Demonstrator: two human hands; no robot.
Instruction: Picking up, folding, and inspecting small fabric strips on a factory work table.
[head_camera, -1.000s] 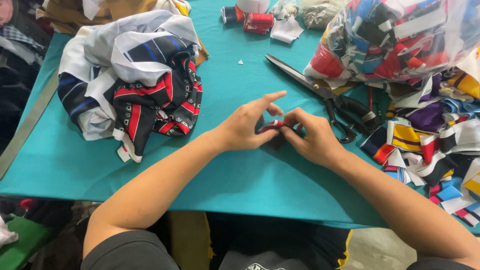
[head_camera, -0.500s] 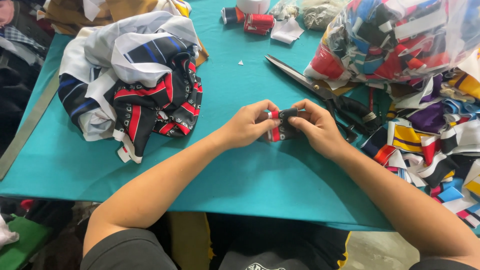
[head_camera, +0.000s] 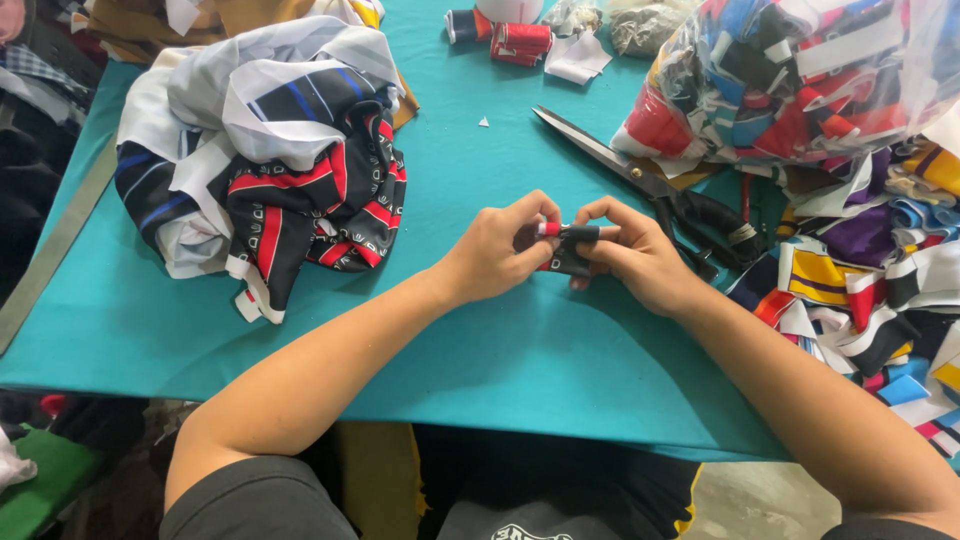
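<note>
Change: a second ago your left hand (head_camera: 497, 250) had its forefinger stretched out over the piece; now both hands are drawn together, so the small fabric strip (head_camera: 572, 240) is rolled tighter.
Left hand: curled nearly closed, fingertips pinching the strip's red and white end.
Right hand (head_camera: 640, 262): curled, thumb and forefinger gripping the dark end.
Strip: held just above the middle of the teal counter (head_camera: 500, 360).
Nearby: scissors (head_camera: 640, 180) beyond your right hand; fabric heap (head_camera: 270, 160) toward the far left corner.
</note>
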